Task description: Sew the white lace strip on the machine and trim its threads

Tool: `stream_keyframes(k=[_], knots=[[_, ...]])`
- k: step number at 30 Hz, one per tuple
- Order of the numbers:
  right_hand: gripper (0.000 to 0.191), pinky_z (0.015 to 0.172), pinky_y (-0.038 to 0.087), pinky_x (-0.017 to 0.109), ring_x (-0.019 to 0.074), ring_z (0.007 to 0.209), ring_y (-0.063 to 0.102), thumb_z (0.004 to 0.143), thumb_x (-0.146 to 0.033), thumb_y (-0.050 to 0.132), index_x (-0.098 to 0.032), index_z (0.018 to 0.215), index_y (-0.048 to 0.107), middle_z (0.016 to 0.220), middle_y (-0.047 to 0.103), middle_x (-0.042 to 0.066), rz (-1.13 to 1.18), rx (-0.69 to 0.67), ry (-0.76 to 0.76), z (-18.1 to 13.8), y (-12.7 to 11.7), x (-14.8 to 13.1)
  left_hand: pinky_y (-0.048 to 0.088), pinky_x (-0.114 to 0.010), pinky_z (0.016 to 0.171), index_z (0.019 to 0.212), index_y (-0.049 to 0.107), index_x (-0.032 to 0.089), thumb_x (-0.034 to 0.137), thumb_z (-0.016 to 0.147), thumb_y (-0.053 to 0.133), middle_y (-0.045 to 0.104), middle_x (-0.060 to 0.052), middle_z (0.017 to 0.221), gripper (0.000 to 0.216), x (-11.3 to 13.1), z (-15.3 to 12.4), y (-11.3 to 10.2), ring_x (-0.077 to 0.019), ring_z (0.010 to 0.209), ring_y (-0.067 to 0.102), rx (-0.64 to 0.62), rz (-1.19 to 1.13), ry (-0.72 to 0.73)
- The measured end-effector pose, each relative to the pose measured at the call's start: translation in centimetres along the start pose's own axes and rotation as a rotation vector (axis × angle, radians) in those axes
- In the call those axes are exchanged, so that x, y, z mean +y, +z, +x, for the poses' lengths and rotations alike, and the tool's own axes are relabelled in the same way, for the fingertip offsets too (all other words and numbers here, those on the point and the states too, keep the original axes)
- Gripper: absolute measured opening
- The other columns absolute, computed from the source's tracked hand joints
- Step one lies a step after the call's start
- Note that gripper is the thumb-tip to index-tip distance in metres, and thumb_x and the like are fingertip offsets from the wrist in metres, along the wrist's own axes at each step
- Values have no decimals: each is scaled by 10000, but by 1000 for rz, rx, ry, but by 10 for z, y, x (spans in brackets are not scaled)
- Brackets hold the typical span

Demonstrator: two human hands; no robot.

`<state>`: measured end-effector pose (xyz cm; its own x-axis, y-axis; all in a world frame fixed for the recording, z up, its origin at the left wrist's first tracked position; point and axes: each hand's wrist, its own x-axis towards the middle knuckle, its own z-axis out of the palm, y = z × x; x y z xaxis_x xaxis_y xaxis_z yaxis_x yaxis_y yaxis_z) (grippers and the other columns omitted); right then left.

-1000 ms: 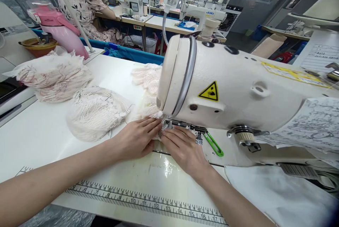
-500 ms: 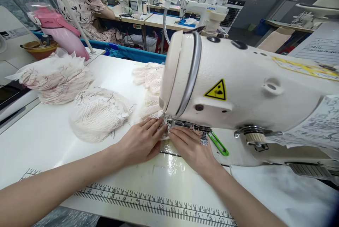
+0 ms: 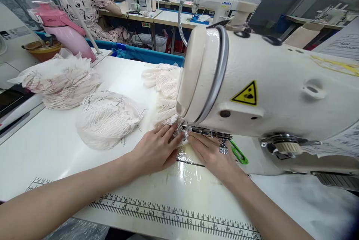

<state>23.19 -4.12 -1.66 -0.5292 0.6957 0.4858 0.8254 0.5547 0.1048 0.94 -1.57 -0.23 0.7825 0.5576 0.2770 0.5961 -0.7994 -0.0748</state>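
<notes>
Pale pink lace fabric (image 3: 168, 85) runs under the head of a white sewing machine (image 3: 207, 68). My left hand (image 3: 158, 148) lies with fingers stretched out and slightly apart, their tips pressing the lace beside the presser foot area. On the other side, my right hand (image 3: 214, 154) rests flat, fingers extended, its fingertips at the lace edge; the machine's metal parts partly cover it. The needle is hidden behind the machine head. Just beyond my right hand lies a green thread snipper (image 3: 239, 153).
Left of the machine sit a round lace piece (image 3: 109, 118) and a heaped lace bundle (image 3: 60, 81). Behind them stand a pink bottle (image 3: 63, 32) and a brown bowl (image 3: 42, 50). A ruler strip (image 3: 176, 214) runs along the front edge. Another person (image 3: 84, 12) sits beyond.
The view has shifted, so the machine and both hands appear slightly farther right. My hands keep nearly the same pose on the lace.
</notes>
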Motion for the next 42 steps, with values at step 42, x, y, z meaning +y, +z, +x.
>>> stream_keyframes(k=[42], knots=[[280,1024,467,364,202,1095,630,907,-3,479,-137,1044,683,1096,716,78,160,-45,-78,8,0,-26,531,-406,1007,1205,655,54,175,977,364,684,-138,1253,389,-17,-3,5,-271,1169,650,149,9,132]])
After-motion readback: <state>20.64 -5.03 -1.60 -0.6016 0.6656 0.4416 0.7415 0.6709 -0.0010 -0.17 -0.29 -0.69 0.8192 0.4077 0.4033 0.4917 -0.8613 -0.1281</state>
